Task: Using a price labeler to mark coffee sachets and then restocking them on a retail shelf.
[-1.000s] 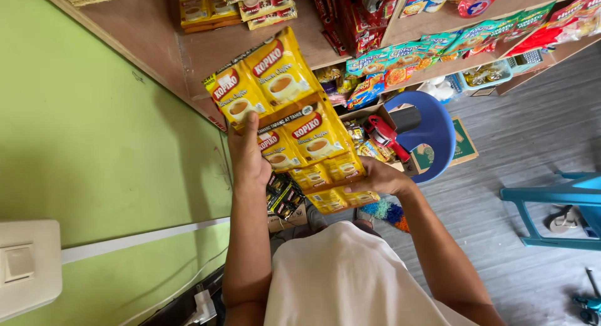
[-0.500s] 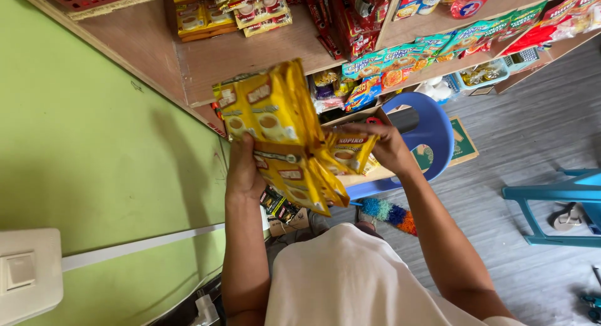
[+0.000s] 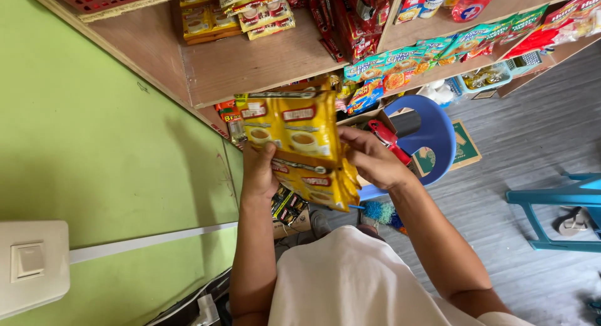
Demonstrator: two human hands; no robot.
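Yellow sachet strip (image 3: 300, 147) folded between left hand (image 3: 260, 172) and right hand (image 3: 369, 158), both clamped on it

Open wooden shelf (image 3: 250, 63) above my hands leaves room to reach in. Green wall (image 3: 94, 144) hems my left hand (image 3: 258, 172); the blue chair (image 3: 432, 135) and stocked shelves crowd my right hand (image 3: 370, 158).

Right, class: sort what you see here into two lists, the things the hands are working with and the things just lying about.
In hand:
yellow sachet strip
left hand
right hand

Lying about:
blue chair
wooden shelf
red packets
light switch
teal stool
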